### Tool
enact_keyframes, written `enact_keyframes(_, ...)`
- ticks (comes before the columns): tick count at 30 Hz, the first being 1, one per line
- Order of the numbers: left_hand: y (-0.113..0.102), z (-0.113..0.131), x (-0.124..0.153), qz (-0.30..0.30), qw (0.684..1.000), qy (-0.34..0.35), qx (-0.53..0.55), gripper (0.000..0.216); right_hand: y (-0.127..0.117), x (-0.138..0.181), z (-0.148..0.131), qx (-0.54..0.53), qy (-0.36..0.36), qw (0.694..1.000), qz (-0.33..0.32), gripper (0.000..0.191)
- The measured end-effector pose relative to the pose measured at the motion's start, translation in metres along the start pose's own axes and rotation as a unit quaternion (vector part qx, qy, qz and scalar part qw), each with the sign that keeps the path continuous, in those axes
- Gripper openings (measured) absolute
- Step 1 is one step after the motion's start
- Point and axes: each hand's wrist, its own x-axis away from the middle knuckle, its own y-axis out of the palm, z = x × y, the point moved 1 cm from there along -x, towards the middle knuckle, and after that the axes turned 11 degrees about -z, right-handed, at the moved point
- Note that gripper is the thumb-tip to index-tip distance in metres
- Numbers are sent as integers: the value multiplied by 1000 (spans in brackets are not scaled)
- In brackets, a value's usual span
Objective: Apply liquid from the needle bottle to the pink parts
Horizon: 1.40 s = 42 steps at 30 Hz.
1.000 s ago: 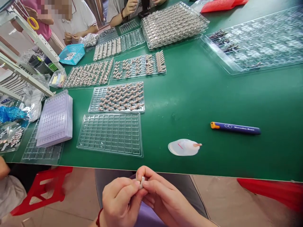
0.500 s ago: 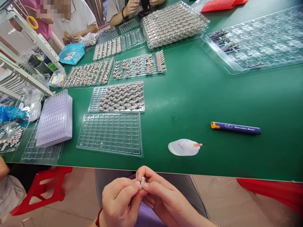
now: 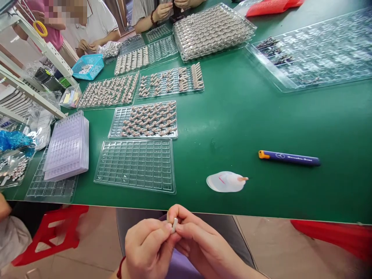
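Observation:
Just off the table's near edge, over my lap, both hands meet around a small pale beige part [image 3: 174, 224]. Its kind is hard to make out, since the fingertips cover most of it. My left hand [image 3: 148, 242] is closed, pinching the part between thumb and forefinger. From the other side my right hand [image 3: 200, 240] pinches the same part, its fingers curled. Beyond them on the table lies a white squeeze bottle [image 3: 222, 182] with a thin tip pointing right. Up and left of the hands is a clear compartment tray [image 3: 135, 164] with nothing in its cells.
A blue box cutter [image 3: 293, 157] lies to the right. Behind the near tray, another tray [image 3: 116, 122] holds rows of small beige parts. Stacked trays [image 3: 66, 145] stand at left, a blue basket [image 3: 95, 64] farther back. Co-workers' hands [image 3: 162, 11] show across the table.
My hands stay almost in place, still pinching the small part. Across the table, a co-worker's hands have shifted slightly.

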Motion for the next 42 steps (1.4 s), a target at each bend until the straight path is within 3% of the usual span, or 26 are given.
enact_keyframes(11, 0, 2, -1, 17, 1000, 10, -9, 16, -1, 0, 1, 18, -10, 1000, -2, 33)
enact_keyframes(42, 1, 4, -2, 21, 1000, 12, -17, 14, -4, 3, 6, 12, -3, 1000, -1, 29)
